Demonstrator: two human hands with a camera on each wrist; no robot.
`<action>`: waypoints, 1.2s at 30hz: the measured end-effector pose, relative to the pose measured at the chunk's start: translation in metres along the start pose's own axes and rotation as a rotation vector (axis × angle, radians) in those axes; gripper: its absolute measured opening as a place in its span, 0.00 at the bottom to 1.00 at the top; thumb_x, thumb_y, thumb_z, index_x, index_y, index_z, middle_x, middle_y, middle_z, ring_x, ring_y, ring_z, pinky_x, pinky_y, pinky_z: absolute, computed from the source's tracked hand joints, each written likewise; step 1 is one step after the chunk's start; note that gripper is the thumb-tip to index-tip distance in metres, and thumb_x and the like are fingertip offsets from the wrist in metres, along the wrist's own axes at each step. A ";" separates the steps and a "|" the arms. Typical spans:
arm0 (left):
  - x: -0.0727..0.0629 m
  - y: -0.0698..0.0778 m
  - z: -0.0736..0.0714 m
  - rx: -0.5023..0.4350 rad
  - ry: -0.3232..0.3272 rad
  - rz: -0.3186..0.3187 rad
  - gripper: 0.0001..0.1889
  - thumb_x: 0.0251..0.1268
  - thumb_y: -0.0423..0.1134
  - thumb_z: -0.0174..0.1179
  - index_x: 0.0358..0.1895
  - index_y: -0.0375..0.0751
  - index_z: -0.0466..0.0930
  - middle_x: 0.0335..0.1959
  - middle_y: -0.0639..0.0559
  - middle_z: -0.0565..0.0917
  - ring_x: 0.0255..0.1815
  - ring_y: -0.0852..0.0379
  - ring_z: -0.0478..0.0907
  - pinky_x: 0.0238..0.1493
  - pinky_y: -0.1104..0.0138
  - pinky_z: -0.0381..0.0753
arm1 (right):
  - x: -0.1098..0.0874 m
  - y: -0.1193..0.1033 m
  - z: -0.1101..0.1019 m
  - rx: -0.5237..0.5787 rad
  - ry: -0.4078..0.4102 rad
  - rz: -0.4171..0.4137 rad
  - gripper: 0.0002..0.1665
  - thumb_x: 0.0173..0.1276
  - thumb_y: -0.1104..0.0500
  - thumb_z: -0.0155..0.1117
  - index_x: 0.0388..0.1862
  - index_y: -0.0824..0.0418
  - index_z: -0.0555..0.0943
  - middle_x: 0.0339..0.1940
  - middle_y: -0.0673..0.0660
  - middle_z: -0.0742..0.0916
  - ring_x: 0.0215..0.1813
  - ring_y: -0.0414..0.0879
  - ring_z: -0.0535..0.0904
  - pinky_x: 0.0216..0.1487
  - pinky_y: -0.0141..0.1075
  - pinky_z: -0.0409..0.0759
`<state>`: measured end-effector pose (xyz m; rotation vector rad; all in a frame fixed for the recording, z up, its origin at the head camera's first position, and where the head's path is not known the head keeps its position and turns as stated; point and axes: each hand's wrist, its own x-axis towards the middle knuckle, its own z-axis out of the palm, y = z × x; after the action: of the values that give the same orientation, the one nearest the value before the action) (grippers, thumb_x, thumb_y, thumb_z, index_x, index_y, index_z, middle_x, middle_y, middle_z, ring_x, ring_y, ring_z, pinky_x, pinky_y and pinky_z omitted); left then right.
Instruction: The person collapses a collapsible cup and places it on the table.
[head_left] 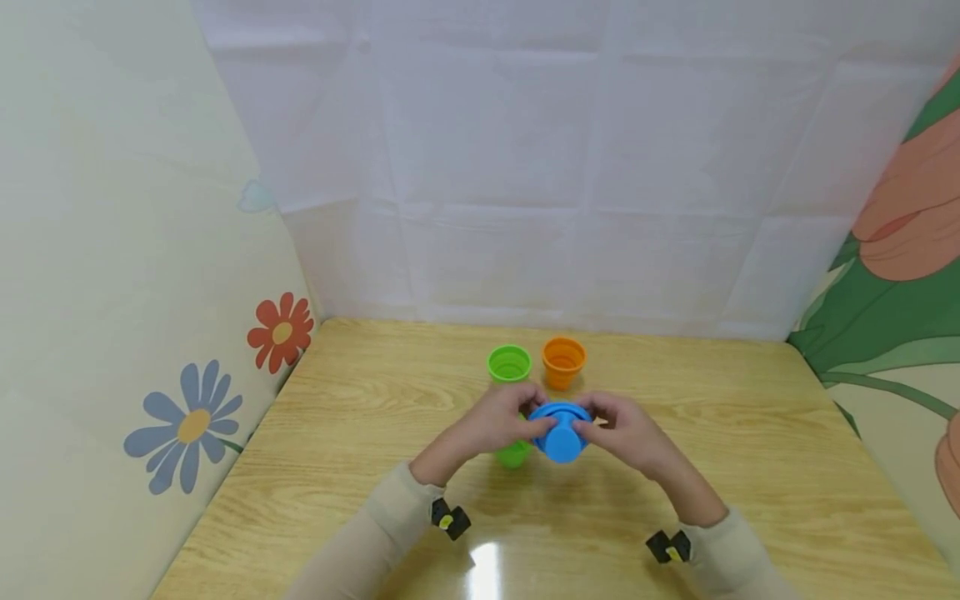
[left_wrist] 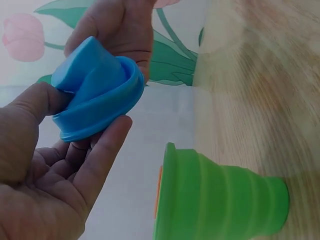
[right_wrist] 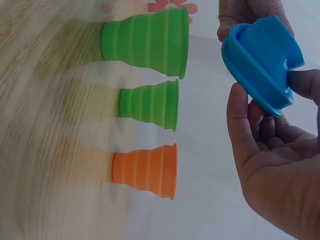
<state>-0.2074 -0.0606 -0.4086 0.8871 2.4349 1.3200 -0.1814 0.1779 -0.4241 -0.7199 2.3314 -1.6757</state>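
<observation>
A: Biggest first?
B: White cloth (head_left: 480,167) across the top of the frame, then wooden table (head_left: 750,433) over the lower part.

A: Hands?
B: Both occupied, just below the middle. Left hand (head_left: 508,418) and right hand (head_left: 624,432) grip one blue cup (head_left: 562,443), thumbs on its wall, fingers by the rim.

A: Cup's place?
B: Between the hands, right of centre in the head view, held above the table. Right of the left hand, left of the right; neither is nearer.

A: Long axis?
B: Tilted. Narrow base toward the frame's bottom, rim toward the top. Left wrist view has the base upper left, pointing off from the wood, so roughly base-up. Wall looks pushed in.

A: In the way?
B: Near green cup (head_left: 513,455), upright, lower left of the blue one, partly hidden by the left hand. The main obstacle below, I'd judge. Far green cup (head_left: 509,364) is above that hand, orange cup (head_left: 563,362) just beside it to the right; both upright, apart from the blue.

A: Smallest?
B: Black clips (head_left: 450,518) at the cuffs.
</observation>
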 end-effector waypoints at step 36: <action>0.001 -0.009 -0.002 -0.326 -0.011 -0.109 0.15 0.74 0.45 0.62 0.55 0.38 0.79 0.43 0.46 0.81 0.40 0.54 0.80 0.46 0.46 0.87 | -0.002 0.002 0.007 0.052 0.153 -0.035 0.21 0.75 0.64 0.62 0.64 0.69 0.77 0.57 0.66 0.84 0.53 0.43 0.81 0.52 0.32 0.85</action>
<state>-0.2125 -0.0653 -0.4153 0.6655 2.1378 1.6022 -0.1776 0.1732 -0.4286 -0.6480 2.3776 -1.8609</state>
